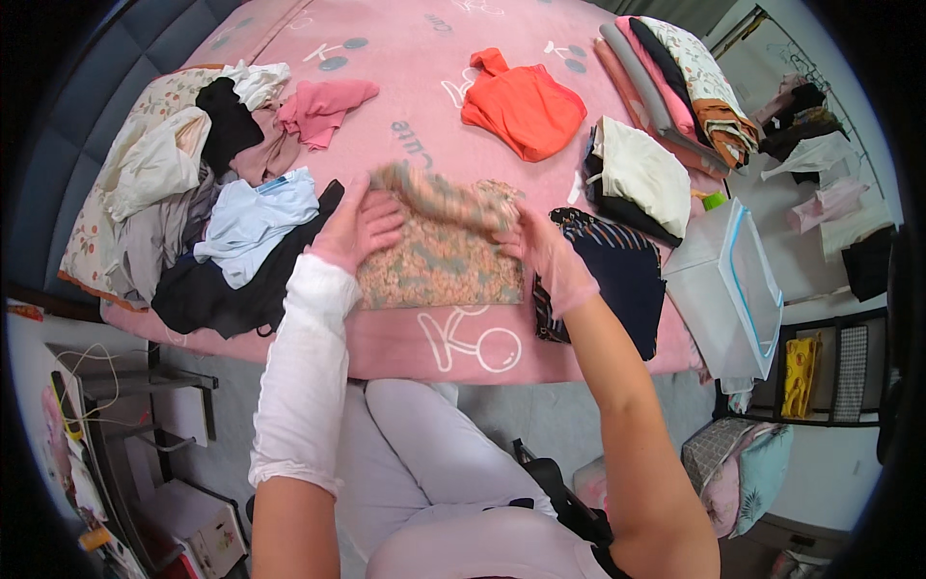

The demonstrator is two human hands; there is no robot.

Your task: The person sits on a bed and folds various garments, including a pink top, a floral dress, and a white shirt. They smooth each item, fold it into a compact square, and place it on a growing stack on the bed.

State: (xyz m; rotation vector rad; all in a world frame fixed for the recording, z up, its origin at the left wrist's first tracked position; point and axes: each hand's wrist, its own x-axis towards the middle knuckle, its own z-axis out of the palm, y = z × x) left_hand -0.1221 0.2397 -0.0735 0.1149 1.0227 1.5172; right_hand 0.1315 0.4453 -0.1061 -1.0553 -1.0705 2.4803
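Note:
A floral garment (pixel 441 271) in peach and grey-green lies folded before me near the bed's front edge. Its upper part is blurred and folds over toward me. My left hand (pixel 365 228) is at the garment's left edge, fingers extended over the cloth; whether it grips is unclear. On the other side, my right hand (pixel 546 250) has its fingers on the right end of the blurred fold, pinching it. Both hands appear to wear thin translucent gloves, and a white sleeve (pixel 307 369) covers my left forearm. Folded navy clothing (pixel 618 282) with a striped part lies just right of my right hand.
On the pink bed sheet (pixel 405 340), a loose clothes pile (pixel 239 224) lies left. An orange garment (pixel 524 108) lies farther back. Folded white and black clothes (pixel 644 177), folded bedding (pixel 665 79) and a clear storage box (pixel 723 282) stand right. A shelf unit (pixel 145 434) is lower left.

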